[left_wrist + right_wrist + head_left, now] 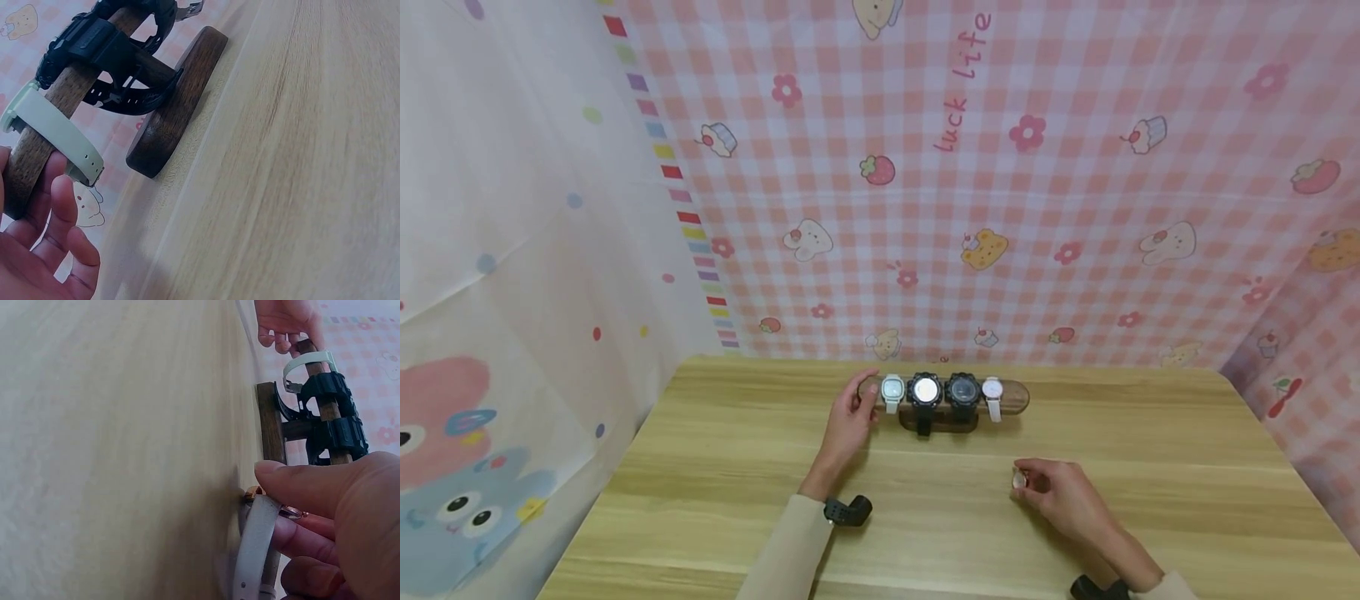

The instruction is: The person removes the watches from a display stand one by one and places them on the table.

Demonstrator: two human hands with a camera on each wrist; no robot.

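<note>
My left hand point(847, 421) grips the left end of a dark wooden watch stand point(1017, 398); in the left wrist view its fingers point(62, 200) curl beneath the bar. Nearest to that hand on the bar is a pale mint watch point(892, 389). My right hand point(1063, 493) is apart from the stand, in front and to its right. Between thumb and fingers it pinches a small wristwatch point(1018, 480) with a light face. The right wrist view shows rose-gold metal and a white strap point(255, 556) hanging below the thumb; the hand hides part of the watch.
Along the bar sit a black watch with a bright face point(927, 389), another black watch point(963, 392) and a pale pink watch point(992, 390). The stand is near the back of the wooden table point(925, 525). A pink checked cloth point(925, 283) hangs behind.
</note>
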